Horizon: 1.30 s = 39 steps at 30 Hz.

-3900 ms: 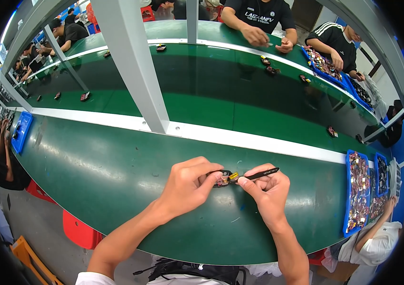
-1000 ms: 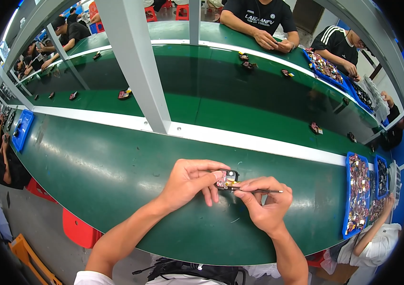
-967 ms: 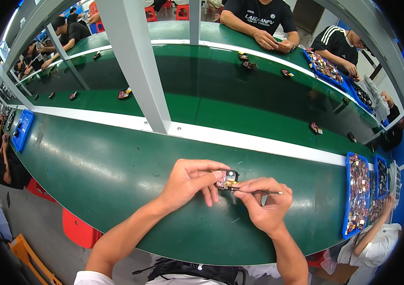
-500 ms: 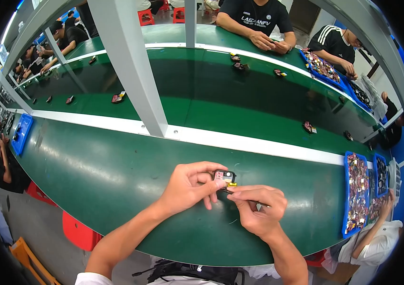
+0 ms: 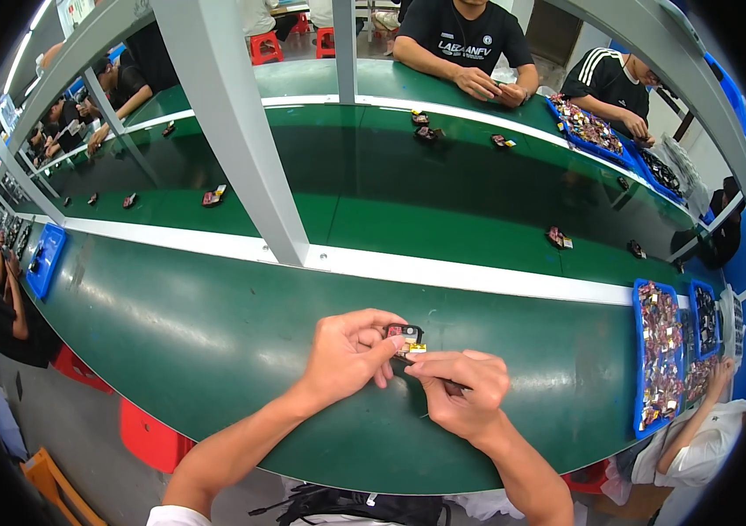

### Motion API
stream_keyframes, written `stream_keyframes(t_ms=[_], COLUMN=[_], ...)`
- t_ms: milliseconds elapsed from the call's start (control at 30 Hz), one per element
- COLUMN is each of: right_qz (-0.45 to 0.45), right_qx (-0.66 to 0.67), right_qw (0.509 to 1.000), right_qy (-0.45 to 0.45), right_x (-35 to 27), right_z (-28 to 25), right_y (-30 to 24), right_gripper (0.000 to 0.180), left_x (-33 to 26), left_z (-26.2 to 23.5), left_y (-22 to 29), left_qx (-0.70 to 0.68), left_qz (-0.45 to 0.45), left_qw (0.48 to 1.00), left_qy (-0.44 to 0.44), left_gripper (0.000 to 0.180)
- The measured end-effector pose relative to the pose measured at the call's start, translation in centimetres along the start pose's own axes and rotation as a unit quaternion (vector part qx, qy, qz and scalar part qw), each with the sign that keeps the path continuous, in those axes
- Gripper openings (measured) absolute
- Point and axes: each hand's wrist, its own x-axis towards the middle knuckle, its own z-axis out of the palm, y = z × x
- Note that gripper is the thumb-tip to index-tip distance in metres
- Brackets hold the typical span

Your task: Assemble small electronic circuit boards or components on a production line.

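Observation:
Above the green worktable (image 5: 171, 333), my left hand (image 5: 347, 355) pinches a small black-framed electronic unit (image 5: 405, 335) between thumb and fingers. Its open face shows reddish and silvery parts and a yellow piece at the lower edge. My right hand (image 5: 465, 386) is closed around a slim dark stick-like tool (image 5: 455, 386), partly hidden by the fingers. The fingertips of that hand meet the lower right edge of the unit. What the tool's front end touches is too small to make out.
A blue tray (image 5: 639, 359) heaped with small units stands at the right, with a smaller blue tray (image 5: 703, 320) beside it. Beyond a white rail (image 5: 443, 276), a green conveyor belt (image 5: 373, 219) carries scattered units. A grey post (image 5: 233, 131) rises ahead. Co-workers sit around.
Both hands and the unit have shifted slightly left and down in the picture. Units on the belt appear a little further left. My grip stays the same.

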Motion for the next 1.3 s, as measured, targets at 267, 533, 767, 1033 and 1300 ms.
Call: stream_keyframes(t_ms=[267,533,767,1033,1300], right_qz=[-0.057,-0.015,0.059,0.249,0.325], right_qx=[-0.021,0.008,-0.024,0.098,0.174], right_qw=[0.998,0.993,0.993,0.954,0.926], right_qy=[-0.002,0.115,0.104,0.137,0.084], right_x=[0.3,0.7,0.7,0.1,-0.7], right_z=[0.5,-0.4,0.0,-0.4,0.0], right_y=[0.8,1.3,1.3,2.3,0.8], right_gripper=[0.023,0.019,0.018,0.015,0.014], left_x=[0.4,12.0,13.9,2.5,0.8], left_z=[0.2,-1.6,-3.9,0.9,0.9], left_y=[-0.6,1.2,-0.6,0.0,-2.3], left_qx=[0.03,0.116,0.546,0.267,0.244], left_qz=[0.034,0.087,0.261,0.196,0.225], left_qw=[0.997,0.971,0.721,0.943,0.943], left_qy=[0.069,0.19,0.336,0.012,0.025], left_gripper=[0.019,0.017,0.026,0.026,0.014])
